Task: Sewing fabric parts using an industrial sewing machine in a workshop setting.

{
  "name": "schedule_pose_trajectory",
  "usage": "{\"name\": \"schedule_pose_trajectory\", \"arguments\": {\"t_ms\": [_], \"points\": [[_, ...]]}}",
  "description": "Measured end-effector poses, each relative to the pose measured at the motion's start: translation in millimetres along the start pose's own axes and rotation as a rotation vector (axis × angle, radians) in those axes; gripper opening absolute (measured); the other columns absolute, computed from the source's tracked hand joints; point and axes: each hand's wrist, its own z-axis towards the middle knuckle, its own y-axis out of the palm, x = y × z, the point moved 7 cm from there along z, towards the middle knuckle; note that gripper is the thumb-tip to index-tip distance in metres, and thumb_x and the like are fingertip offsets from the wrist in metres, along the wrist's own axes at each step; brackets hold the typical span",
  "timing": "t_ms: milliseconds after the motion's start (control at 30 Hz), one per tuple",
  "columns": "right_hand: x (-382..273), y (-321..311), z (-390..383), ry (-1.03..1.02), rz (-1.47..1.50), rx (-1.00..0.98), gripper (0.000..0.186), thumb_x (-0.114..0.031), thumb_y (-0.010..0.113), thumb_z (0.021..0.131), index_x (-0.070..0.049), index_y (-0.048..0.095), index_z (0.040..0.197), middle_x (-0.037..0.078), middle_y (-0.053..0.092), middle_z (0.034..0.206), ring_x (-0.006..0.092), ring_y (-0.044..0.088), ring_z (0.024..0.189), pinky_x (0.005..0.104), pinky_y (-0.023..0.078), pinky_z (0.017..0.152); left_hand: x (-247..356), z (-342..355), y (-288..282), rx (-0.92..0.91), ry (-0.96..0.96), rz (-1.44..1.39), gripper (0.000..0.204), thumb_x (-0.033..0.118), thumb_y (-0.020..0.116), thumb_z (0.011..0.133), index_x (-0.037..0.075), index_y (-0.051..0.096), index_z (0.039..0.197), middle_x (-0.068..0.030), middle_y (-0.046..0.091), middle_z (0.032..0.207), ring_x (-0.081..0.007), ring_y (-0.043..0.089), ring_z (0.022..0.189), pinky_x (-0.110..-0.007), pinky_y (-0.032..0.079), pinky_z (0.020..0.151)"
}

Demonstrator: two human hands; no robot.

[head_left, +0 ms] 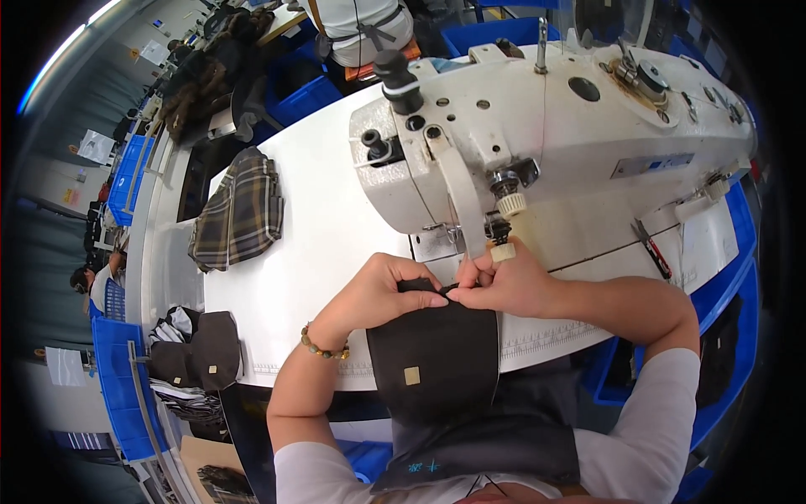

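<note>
A dark cloth panel (445, 357) with a small beige square label (411, 375) hangs over the near edge of the white sewing table (323, 227). Its top edge is pinched between the thumb and fingers of my left hand (390, 290). Close beside it, my right hand (508, 284) grips the same edge, thumbtips nearly meeting. Both hands are just in front of the needle area of a white sewing machine (453, 172). My right fingers partly hide the spot under the machine head, so I cannot tell whether the cloth touches the presser foot.
Folded plaid cloth (242, 210) lies on the table's left. Red-handled snips (653, 250) rest to the right of the machine. More dark panels (217, 349) are stacked at the left beside a blue bin (124, 378). Another person (363, 29) sits beyond the machine.
</note>
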Motion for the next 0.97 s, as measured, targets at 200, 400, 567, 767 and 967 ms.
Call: {"name": "schedule_pose_trajectory", "arguments": {"t_ms": [200, 400, 567, 767, 967], "points": [[-4.9, 2.2, -0.9, -0.002, -0.027, -0.024, 0.018, -0.011, 0.076, 0.078, -0.003, 0.062, 0.073, -0.002, 0.06, 0.063, 0.0033, 0.05, 0.056, 0.0226, 0.039, 0.051, -1.9, -2.5, 4.1, -0.047, 0.018, -0.055, 0.016, 0.007, 0.078, 0.082, -0.002, 0.075, 0.094, -0.0048, 0.073, 0.081, -0.0067, 0.061, 0.074, -0.023, 0.05, 0.07], [2.0, 7.2, 0.8, 0.055, -0.1, -0.173, 0.018, -0.02, 0.072, 0.087, -0.004, 0.065, 0.083, -0.002, 0.059, 0.065, 0.0051, 0.05, 0.056, 0.0233, 0.039, 0.053, -3.7, -1.3, 2.4, -0.07, 0.043, -0.027, 0.017, 0.009, 0.077, 0.083, -0.001, 0.074, 0.096, -0.0064, 0.072, 0.079, -0.0066, 0.059, 0.07, -0.023, 0.048, 0.066], [0.2, 13.7, -2.9, 0.054, -0.205, -0.254, 0.024, -0.027, 0.068, 0.093, -0.005, 0.066, 0.084, 0.0, 0.058, 0.062, 0.0073, 0.052, 0.056, 0.0255, 0.041, 0.053, -4.6, -0.3, 1.4, -0.124, 0.042, -0.018, 0.02, 0.011, 0.078, 0.082, -0.001, 0.074, 0.098, -0.0073, 0.073, 0.079, -0.0079, 0.06, 0.071, -0.024, 0.049, 0.068], [1.3, 14.8, -1.4, 0.028, -0.221, -0.314, 0.029, -0.03, 0.064, 0.096, -0.005, 0.065, 0.081, 0.001, 0.059, 0.064, 0.0077, 0.055, 0.059, 0.0263, 0.043, 0.055, -12.0, 1.6, -1.2, -0.234, 0.001, -0.021, 0.021, 0.014, 0.079, 0.082, -0.001, 0.075, 0.097, -0.0054, 0.073, 0.082, -0.0079, 0.062, 0.075, -0.024, 0.049, 0.072], [-24.0, 18.0, -14.1, -0.673, -1.001, -0.111, 0.045, -0.032, 0.068, 0.091, -0.029, 0.057, 0.135, -0.006, 0.07, 0.087, 0.0091, 0.069, 0.079, 0.032, 0.04, 0.054, -21.8, 4.1, 1.7, -0.355, -0.055, -0.099, 0.023, 0.018, 0.08, 0.083, 0.003, 0.076, 0.1, -0.0043, 0.074, 0.085, -0.0065, 0.061, 0.08, -0.023, 0.047, 0.078]]}}
